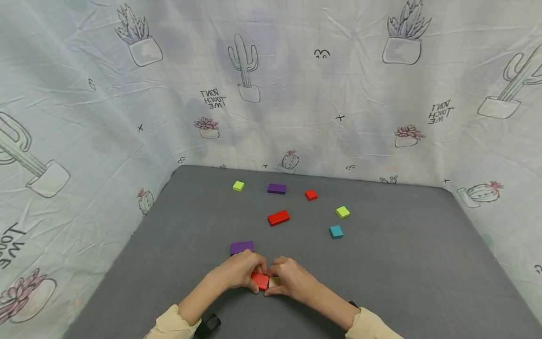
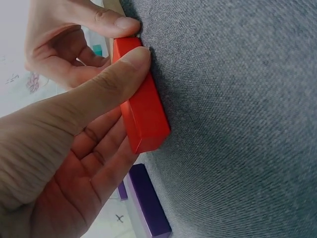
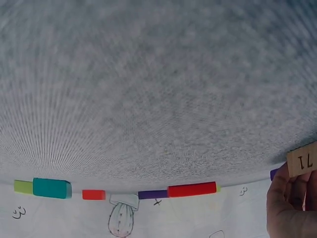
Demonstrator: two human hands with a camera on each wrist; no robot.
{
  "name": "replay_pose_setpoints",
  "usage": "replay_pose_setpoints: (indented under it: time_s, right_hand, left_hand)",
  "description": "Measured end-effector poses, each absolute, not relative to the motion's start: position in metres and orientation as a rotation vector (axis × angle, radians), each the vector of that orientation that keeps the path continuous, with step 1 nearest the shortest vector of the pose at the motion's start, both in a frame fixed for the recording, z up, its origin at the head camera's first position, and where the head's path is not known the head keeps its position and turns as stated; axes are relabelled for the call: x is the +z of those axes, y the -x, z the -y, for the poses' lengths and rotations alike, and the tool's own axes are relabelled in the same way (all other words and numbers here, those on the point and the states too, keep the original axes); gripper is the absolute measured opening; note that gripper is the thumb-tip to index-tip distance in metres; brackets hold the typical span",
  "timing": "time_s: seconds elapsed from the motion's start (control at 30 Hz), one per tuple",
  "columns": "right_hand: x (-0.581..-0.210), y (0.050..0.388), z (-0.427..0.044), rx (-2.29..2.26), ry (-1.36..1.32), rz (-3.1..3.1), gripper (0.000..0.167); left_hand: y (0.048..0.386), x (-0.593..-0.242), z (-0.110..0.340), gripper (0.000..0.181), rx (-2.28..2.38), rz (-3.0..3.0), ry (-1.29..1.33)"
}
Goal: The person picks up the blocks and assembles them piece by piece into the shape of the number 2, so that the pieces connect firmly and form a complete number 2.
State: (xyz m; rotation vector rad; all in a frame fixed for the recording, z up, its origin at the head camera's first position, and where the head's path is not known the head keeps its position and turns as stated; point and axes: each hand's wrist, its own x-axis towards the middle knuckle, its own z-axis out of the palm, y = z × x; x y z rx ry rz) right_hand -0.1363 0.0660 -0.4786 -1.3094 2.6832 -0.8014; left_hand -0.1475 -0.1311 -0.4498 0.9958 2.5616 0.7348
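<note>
In the head view, my left hand (image 1: 243, 270) grips a red block (image 1: 261, 281) low on the grey table. The left wrist view shows the left thumb on one side of that red block (image 2: 146, 109) and fingers along the other. My right hand (image 1: 296, 280) pinches a pale wooden block (image 1: 274, 281), set against the red block's right end. Dark characters mark the wooden block (image 3: 302, 159) at the right edge of the right wrist view, beside fingers. A purple block (image 1: 242, 247) lies just beyond the left hand.
Farther back on the grey table (image 1: 402, 245) lie a red block (image 1: 278, 218), a blue one (image 1: 336, 232), green ones (image 1: 343, 212) (image 1: 238, 186), a small red one (image 1: 311, 195) and a purple one (image 1: 277, 189). Patterned cloth (image 1: 288, 94) surrounds the table's back and sides.
</note>
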Motion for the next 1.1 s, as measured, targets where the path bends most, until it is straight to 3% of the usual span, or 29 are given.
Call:
replay_pose_setpoints:
  time_s: [0.13,0.53,0.77,0.93,1.1]
  right_hand:
    - [-0.479,0.137,-0.066,-0.803,1.327,-2.685,0.026]
    - [-0.481,0.136,-0.066,-0.854,1.348,-2.711,0.025]
    - [-0.479,0.139,-0.066,-0.823,1.279,-2.702,0.025]
    - [-0.479,0.138,-0.066,-0.808,1.255,-2.703,0.025]
    - [-0.479,0.136,-0.066,-0.807,1.244,-2.685,0.025]
  left_hand:
    - [0.148,-0.450,0.132,0.049,0.795,-2.530,-0.976]
    - [0.161,-0.443,0.137,0.053,0.809,-2.384,-1.015]
    - [0.211,-0.428,0.182,0.053,1.362,-2.036,-0.934]
    - [0.249,-0.453,0.224,0.062,1.516,-1.850,-0.825]
    - [0.253,-0.473,0.240,0.080,1.429,-1.908,-0.758]
